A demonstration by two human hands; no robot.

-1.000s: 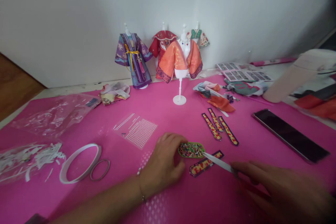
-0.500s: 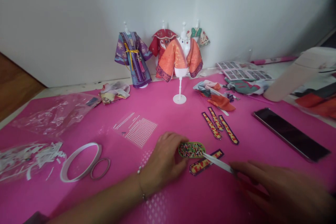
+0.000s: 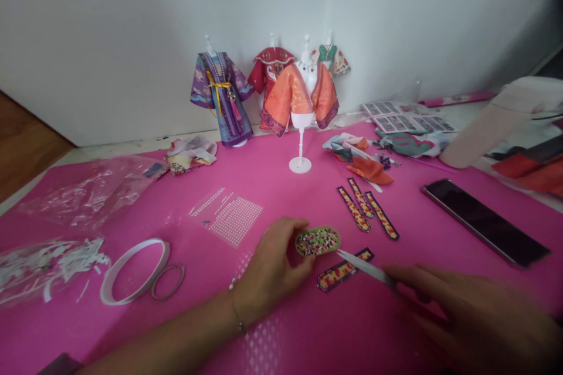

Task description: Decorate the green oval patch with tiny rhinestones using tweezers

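Observation:
My left hand (image 3: 275, 263) has its thumb and fingers closed around the end of a small green oval tin (image 3: 318, 241). Many tiny multicoloured beads or rhinestones fill it. Tweezers (image 3: 367, 268) with pale, pointed tips extend from my right hand (image 3: 457, 304), which is blurred and partly in shadow. Their tips lie just off the tin's lower right edge, and I cannot make out anything between them. Below the tin and partly behind the tweezers lies a yellow and red patterned strip (image 3: 334, 277) with a dark border.
Several similar strips (image 3: 361, 211) lie beyond my hands, with a phone (image 3: 484, 222) to the right. A sheet of white dots (image 3: 237, 220) and a white tape roll (image 3: 105, 290) are leftward. Doll garments on stands, including an orange jacket (image 3: 281, 99), line the back beside a tumbler (image 3: 479, 123).
My left hand has tipped and shifted the tin slightly left and up. The tweezer tips, which were at the tin's right end, are now just outside its edge.

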